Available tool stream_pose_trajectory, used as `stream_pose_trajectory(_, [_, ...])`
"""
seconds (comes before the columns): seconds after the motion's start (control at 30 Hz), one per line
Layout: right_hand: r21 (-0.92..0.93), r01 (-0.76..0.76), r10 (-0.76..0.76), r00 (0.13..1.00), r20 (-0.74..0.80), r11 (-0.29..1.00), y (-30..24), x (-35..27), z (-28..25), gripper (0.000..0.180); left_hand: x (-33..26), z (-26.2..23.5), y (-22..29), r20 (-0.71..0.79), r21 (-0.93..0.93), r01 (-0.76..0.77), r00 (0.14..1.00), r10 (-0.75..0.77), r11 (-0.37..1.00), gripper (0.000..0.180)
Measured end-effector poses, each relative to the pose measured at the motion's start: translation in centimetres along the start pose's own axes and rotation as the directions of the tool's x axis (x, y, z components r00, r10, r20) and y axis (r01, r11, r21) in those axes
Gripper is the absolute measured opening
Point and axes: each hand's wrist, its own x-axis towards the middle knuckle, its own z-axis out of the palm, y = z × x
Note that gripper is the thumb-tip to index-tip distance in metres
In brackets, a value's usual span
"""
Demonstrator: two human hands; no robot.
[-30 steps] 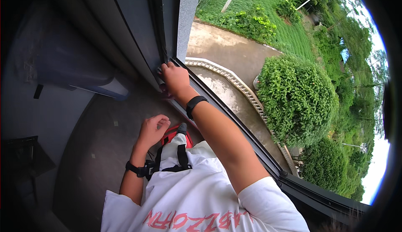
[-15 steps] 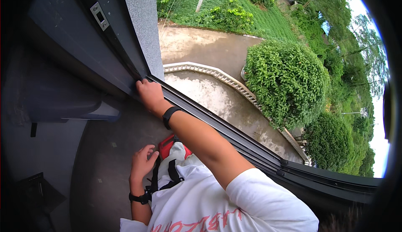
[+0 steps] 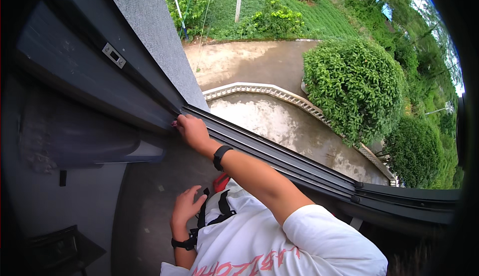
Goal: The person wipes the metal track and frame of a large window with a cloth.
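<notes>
Dark window frame at left; small pinkish thing, mostly hidden, where it meets the track. Left hand loosely open beside black strap; right hand, farther up, fingers curled, gripping pinkish thing.

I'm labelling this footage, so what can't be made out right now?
All in the head view:
Purplish item at the right hand: mostly hidden by that hand; kind unclear.
Red object: partly covered by white clothing.
Dark object, lower left: lost in shadow.
Blue patch among trees: too small to identify.
</notes>
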Motion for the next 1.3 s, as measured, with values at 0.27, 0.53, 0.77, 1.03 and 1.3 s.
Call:
stream_pose_trajectory(0.27, [0.107,-0.054,0.060,0.997,-0.053,0.993,-0.1,-0.9,-0.9,0.016,-0.3,-1.4,1.0,-0.054,0.032,-0.001,0.999,0.002,0.999,0.044])
stream_pose_trajectory(0.53, [0.276,-0.075,0.088,0.995,-0.037,0.958,-0.2,-0.9,-1.8,0.015,0.2,-1.7,0.5,-0.013,0.101,-0.037,0.999,0.038,0.994,0.045])
stream_pose_trajectory(0.77, [0.329,-0.116,0.151,0.985,-0.082,0.937,-1.7,-1.4,-4.6,0.015,0.4,-1.1,1.3,0.041,0.154,-0.056,0.998,0.050,0.987,0.048])
stream_pose_trajectory(1.03, [0.589,-0.223,0.332,0.940,-0.081,0.777,-4.0,-1.7,-12.5,0.013,2.6,-0.8,1.5,0.101,0.234,-0.178,0.982,0.158,0.956,0.049])
stream_pose_trajectory(1.3, [0.892,-0.291,0.350,0.922,0.165,0.347,9.0,-2.8,-24.0,0.018,7.8,-2.2,3.2,-0.267,-0.066,-0.236,0.940,0.211,0.970,0.051])
